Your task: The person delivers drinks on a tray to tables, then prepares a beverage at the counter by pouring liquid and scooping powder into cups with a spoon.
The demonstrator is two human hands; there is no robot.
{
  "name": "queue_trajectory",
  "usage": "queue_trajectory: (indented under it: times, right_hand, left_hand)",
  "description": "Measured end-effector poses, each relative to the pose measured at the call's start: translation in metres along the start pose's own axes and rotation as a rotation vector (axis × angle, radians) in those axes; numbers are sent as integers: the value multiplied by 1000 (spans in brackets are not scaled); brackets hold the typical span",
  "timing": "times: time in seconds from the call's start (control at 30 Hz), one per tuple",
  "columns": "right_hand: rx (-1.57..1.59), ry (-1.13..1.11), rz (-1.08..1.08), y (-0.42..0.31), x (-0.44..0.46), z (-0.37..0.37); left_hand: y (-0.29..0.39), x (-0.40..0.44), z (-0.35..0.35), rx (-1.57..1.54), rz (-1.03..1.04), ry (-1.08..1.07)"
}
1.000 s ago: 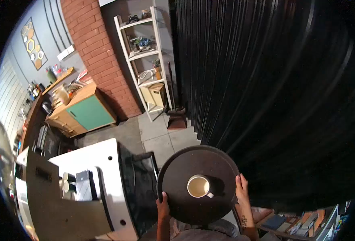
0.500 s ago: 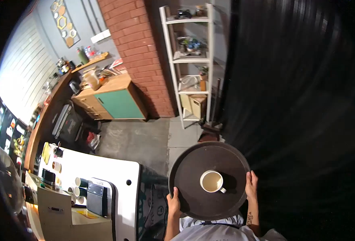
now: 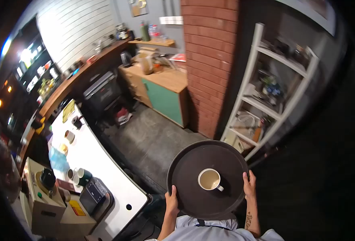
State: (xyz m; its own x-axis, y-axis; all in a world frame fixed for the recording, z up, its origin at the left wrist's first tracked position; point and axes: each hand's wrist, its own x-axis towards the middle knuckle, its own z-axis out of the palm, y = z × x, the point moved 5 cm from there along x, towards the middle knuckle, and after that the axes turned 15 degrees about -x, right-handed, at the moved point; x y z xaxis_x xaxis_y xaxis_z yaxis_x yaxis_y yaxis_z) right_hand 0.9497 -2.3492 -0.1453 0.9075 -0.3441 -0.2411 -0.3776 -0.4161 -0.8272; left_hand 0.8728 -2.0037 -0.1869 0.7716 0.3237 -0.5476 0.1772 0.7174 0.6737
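Between my hands is a round dark brown serving tray (image 3: 193, 164), held out in front of my body. A white cup (image 3: 209, 179) stands upright near its middle, its handle toward the lower right; something pale shows inside. My left hand (image 3: 171, 201) grips the tray's left rim, thumb on top and the other fingers hidden beneath. On the right rim, my right hand (image 3: 249, 185) holds the tray the same way. Neither hand touches the cup.
To the left stands a white table (image 3: 101, 160) with several cups, a black scale (image 3: 94, 197) and a cardboard box (image 3: 45, 205). Ahead are a green-door cabinet (image 3: 165, 102), a brick pillar (image 3: 207, 60) and a white ladder shelf (image 3: 247, 96) behind the tray. Grey floor (image 3: 145, 140) lies between.
My view has turned left, so the table, cabinet, pillar and shelf appear further right or tilted. The tray and cup stay almost in place before me, both hands still gripping the rim.
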Motion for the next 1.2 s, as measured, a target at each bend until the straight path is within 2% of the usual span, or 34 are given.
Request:
queue_trajectory:
  times: [0.1,0.13,0.17,0.23,0.37,0.4,0.57,0.63,0.7,0.73,0.9,0.97,1.1,1.2]
  right_hand:
    - [50,-219,-168,-20,74,48]
    - [40,-159,-249,-51,80,59]
    - [146,-272,-371,-86,86,72]
    - [161,-368,-389,-106,113,107]
    - [296,-450,-352,-158,153,172]
    - [313,-444,-357,-170,165,188]
    - [352,-376,-338,-226,223,275]
    - [318,-359,-258,-241,246,308]
    - [316,-318,-274,-271,265,336]
    - [312,-314,-293,-284,273,348]
    - [277,-254,-204,-284,327,417]
    - [133,-181,-101,-280,348,438]
    - [172,-194,-148,-289,403,492]
    - [91,-122,-84,-295,461,534]
  left_hand:
    - [22,19,12,-72,95,139]
    - [32,22,18,-91,115,164]
    - [42,26,24,-126,135,235]
    - [57,47,28,-179,164,323]
    - [86,117,24,-293,222,305]
    - [97,137,26,-307,231,257]
    - [177,243,45,-275,251,276]
    - [201,276,41,-243,229,304]
    - [229,323,42,-242,239,231]
    - [238,343,39,-232,204,267]
    - [285,418,53,-124,153,290]
    - [290,452,53,-88,133,289]
    - [305,528,59,-8,71,297]
    - [307,609,63,-50,68,241]
